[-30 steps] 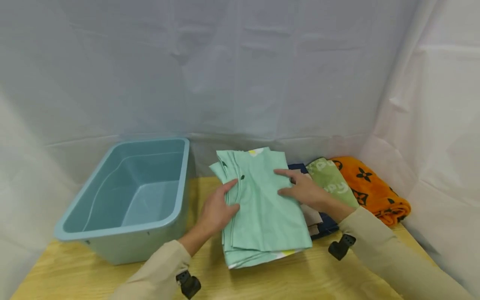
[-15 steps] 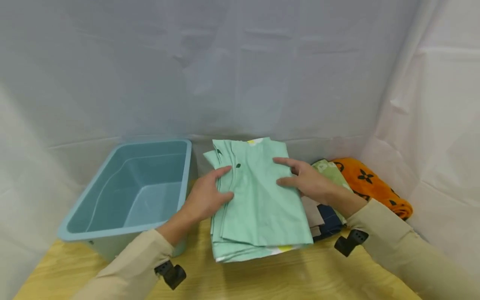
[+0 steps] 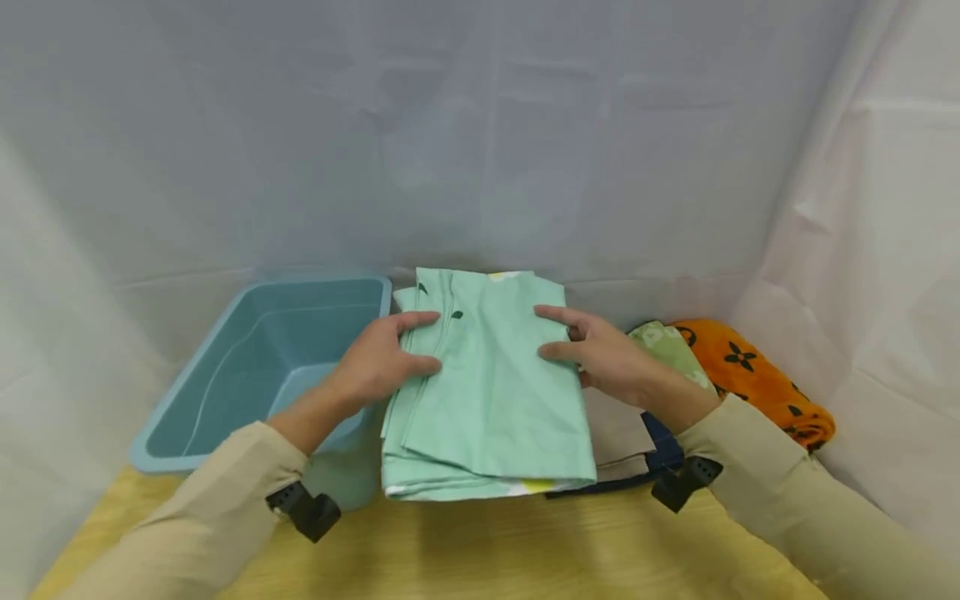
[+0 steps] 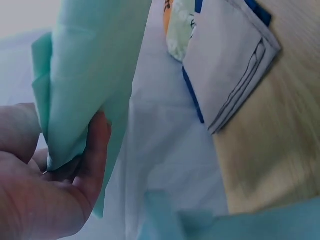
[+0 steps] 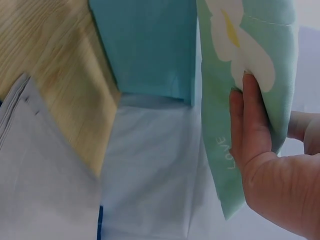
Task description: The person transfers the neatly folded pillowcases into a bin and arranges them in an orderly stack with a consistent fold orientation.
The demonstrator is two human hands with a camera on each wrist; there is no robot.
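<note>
Folded cloth held between two hands above a desk. At far left, a blue tub (image 3: pixel 262 367) stands on the wooden desk (image 3: pixel 480 550). Next to it, the left hand (image 3: pixel 375 362) grips the left edge of a folded mint-green cloth (image 3: pixel 487 392), thumb on top and fingers curled beneath; the left wrist view shows the layers pinched between thumb and fingers (image 4: pixel 95 145). The cloth is held roughly level, lifted clear of the desk, with its left edge over the tub's right rim. The right hand (image 3: pixel 600 354) grips the opposite edge, fingers (image 5: pixel 250 120) flat beneath against a white flower print.

The cloth appears light, soft and limp: several thin layers that sag at the near edge, likely to slide apart or unfold if gripped by one layer alone. A hold at both side edges, clamping every layer, suits it best; support from beneath would keep the fold square.

At right, a grey and navy folded stack (image 3: pixel 622 433), a light green cloth (image 3: pixel 671 350) and an orange patterned blanket (image 3: pixel 757 383) lie on the desk.
</note>
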